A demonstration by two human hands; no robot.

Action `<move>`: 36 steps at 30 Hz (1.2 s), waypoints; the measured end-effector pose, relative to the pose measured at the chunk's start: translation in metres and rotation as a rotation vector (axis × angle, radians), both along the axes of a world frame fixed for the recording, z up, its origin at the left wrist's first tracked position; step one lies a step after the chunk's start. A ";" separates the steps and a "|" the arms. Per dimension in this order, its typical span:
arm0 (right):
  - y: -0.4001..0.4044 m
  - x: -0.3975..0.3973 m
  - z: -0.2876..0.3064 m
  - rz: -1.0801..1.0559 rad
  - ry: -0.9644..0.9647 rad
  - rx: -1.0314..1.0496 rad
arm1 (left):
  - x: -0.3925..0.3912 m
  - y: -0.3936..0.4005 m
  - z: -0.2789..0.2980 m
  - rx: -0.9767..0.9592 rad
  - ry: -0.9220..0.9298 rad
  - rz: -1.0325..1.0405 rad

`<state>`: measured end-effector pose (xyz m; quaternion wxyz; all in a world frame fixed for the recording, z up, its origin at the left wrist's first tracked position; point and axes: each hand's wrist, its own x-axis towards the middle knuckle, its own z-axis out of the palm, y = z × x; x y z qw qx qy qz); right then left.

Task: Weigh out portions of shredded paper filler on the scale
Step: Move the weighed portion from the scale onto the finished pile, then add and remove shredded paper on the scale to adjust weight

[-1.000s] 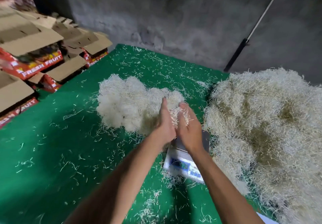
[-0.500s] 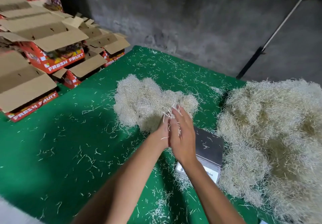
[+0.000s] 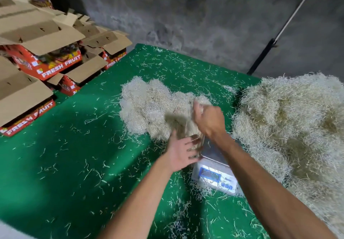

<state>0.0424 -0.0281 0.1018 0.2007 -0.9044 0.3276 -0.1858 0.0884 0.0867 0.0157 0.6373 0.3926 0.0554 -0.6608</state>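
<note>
Our left hand (image 3: pixel 181 154) is spread flat at the scale's edge; our right hand (image 3: pixel 209 120) is curled over shredded paper, its grip hidden from us. The steel-topped digital scale (image 3: pixel 214 166) lies under both; the large pale heap of shredded paper filler (image 3: pixel 297 123) lies rightward, nearer our right hand; a smaller pile (image 3: pixel 149 104) lies ahead on the green table (image 3: pixel 74 164).

Dim light is falling from above, casting a soft shadow on the green cloth (image 3: pixel 61 145) toward 9 o'clock. Motion is blurring both hands; wide-angle distortion is bending the edges.
</note>
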 end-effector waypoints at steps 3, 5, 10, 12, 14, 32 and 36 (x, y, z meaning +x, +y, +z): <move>-0.009 0.040 0.058 0.070 -0.446 -0.234 | 0.017 0.002 -0.023 0.057 -0.048 0.208; -0.016 0.067 0.078 0.083 -0.588 -0.392 | 0.026 0.007 -0.028 0.041 -0.031 0.291; -0.011 0.085 0.001 0.073 -0.159 -0.281 | 0.044 0.004 -0.028 0.031 0.001 0.434; -0.002 0.064 -0.060 0.195 0.473 -0.004 | 0.045 0.004 -0.032 0.097 -0.022 0.429; 0.003 0.032 -0.109 0.230 0.693 0.160 | 0.045 0.002 -0.041 0.161 -0.060 0.408; -0.114 -0.242 -0.191 -0.406 0.310 0.111 | -0.170 -0.150 -0.037 0.091 -0.309 -0.299; -0.138 -0.317 -0.228 -0.264 0.674 0.233 | -0.231 -0.177 -0.052 0.250 -0.514 -0.549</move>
